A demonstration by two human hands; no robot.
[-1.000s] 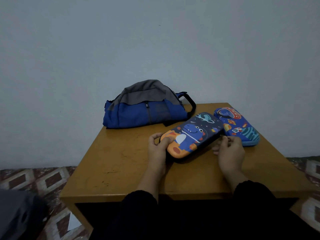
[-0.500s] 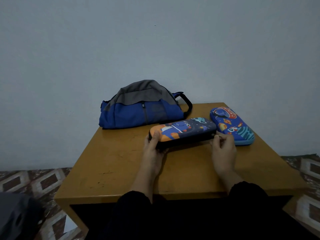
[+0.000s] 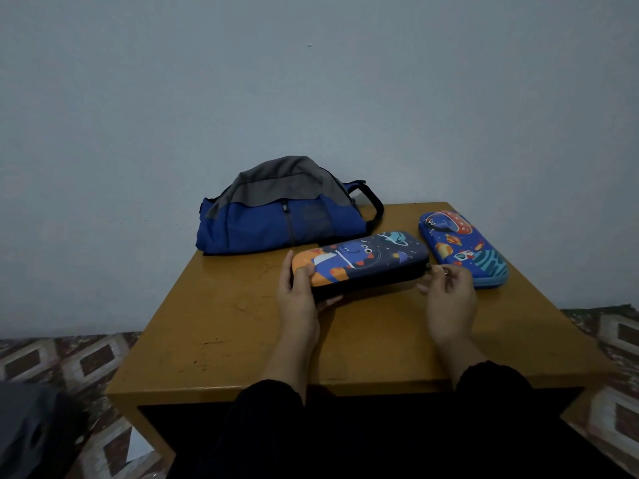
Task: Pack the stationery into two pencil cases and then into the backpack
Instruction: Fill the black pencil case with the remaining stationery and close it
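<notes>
A dark blue pencil case with a dinosaur print [image 3: 366, 261] lies across the middle of the wooden table [image 3: 242, 340]. My left hand [image 3: 301, 292] grips its left, orange end, thumb on top. My right hand [image 3: 449, 295] pinches the small zipper pull at the case's right end. A second, lighter blue pencil case with planets and a rocket [image 3: 461, 247] lies flat at the right, just behind my right hand. A blue and grey backpack [image 3: 280, 212] sits at the table's back left, against the wall. No loose stationery is visible.
The table stands against a plain grey wall. Patterned floor tiles [image 3: 69, 361] show on both sides. A dark object [image 3: 31, 430] sits at the lower left on the floor. My black sleeves fill the bottom of the view.
The dinosaur case went from tilted up toward me to lying nearly flat across the table. My right hand stayed at its right end, now pinching the zipper pull.
</notes>
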